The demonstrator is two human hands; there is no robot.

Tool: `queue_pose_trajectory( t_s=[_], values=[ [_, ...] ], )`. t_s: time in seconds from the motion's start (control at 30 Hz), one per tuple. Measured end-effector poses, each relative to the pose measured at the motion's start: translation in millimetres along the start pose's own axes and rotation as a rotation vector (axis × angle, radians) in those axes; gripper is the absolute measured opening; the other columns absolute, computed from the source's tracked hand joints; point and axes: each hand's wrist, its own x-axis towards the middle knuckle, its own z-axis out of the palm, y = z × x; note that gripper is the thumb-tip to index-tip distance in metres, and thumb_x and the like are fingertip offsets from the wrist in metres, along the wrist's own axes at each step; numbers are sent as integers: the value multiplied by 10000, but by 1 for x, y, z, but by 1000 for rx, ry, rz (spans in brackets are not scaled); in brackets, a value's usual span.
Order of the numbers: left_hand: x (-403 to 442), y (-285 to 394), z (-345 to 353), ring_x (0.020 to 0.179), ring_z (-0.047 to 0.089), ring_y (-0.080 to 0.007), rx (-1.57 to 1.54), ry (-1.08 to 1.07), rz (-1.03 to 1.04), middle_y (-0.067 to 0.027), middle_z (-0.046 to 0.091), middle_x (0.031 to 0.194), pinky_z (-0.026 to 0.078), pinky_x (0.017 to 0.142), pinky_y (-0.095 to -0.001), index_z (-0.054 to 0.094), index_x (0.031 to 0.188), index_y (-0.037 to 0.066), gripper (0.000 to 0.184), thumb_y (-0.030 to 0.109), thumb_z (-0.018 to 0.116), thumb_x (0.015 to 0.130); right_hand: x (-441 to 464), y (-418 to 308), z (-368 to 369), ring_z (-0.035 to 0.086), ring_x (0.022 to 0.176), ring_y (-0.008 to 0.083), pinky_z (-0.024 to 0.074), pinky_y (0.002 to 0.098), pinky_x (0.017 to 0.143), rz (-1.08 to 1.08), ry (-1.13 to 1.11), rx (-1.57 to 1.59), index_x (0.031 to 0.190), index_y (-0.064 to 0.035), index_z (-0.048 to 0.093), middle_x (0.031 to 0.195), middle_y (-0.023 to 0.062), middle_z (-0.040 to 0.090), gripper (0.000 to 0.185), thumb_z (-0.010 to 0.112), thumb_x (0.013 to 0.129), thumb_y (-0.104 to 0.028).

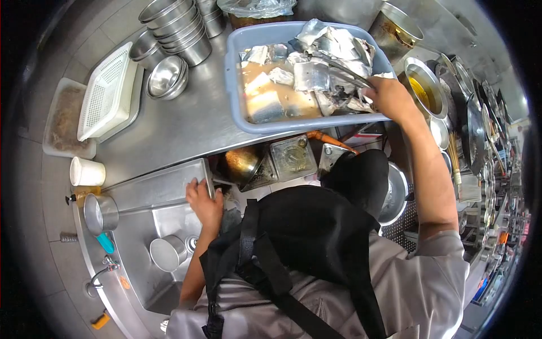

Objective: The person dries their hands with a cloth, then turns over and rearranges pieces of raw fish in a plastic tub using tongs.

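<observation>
My right hand (pixel 389 97) is closed around the handle end of dark metal tongs (pixel 344 69) at the right side of a grey-blue tub (pixel 254 127). The tongs reach in among pieces of silvery fish (pixel 311 76), heaped at the tub's right. More pieces lie at the left in cloudy brownish liquid (pixel 285 93). My left hand (pixel 203 200) rests on the raised corner of the steel sink's edge, fingers apart, holding nothing.
Stacked steel pots (pixel 183 37), bowls (pixel 167 78) and a white basket (pixel 107 90) stand left on the steel counter (pixel 186 124). The sink (pixel 138 226) holds a pot (pixel 167 253). At right are a pot of yellow liquid (pixel 423 90) and pans.
</observation>
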Motion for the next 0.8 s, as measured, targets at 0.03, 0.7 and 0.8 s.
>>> queue_pose_trajectory(
  t_s=[0.03,0.7,0.8],
  values=[
    [0,0,0,1340,365,-478,2,1,0,-219,471,1388,340,1090,-562,596,1234,27,536,170,776,750,5,9,2,649,1000,426,499,496,878,39,-85,-4,1128,-43,686,1027,241,692,354,608,958,-343],
    [1,3,-2,1331,370,-464,14,-5,-6,-214,465,1386,334,1095,-554,588,1233,25,529,155,774,756,-10,8,-20,682,940,365,510,423,840,-37,-240,93,1133,-33,699,986,224,705,364,661,923,-328],
    [1,3,-4,1343,355,-477,9,-20,-13,-212,455,1394,336,1090,-567,585,1245,33,536,170,774,763,-8,1,-36,686,843,349,505,407,785,50,-226,150,1089,-14,700,905,211,708,332,655,935,-305]
  ],
)
